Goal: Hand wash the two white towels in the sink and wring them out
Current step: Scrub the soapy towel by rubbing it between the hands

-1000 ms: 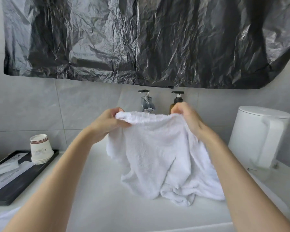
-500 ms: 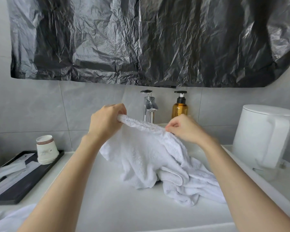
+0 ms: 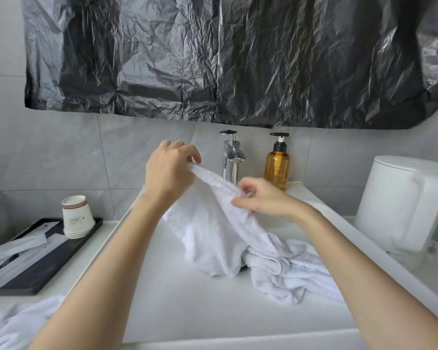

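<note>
The left hand (image 3: 171, 170) is pinching the top edge of a white terry towel (image 3: 213, 231) with curled fingers, lifting it above the white rectangular sink (image 3: 187, 314). The right hand (image 3: 266, 202) is pinching the same edge lower down, and the rest is trailing on the basin floor. Judging by this, the cloth wants bringing under the chrome tap (image 3: 232, 157) and soaking through before rubbing. Whether water is running is hard to tell, and folds are mostly hiding the drain. A second white towel (image 3: 15, 322), lying on the desk, is being cut off at lower left.
</note>
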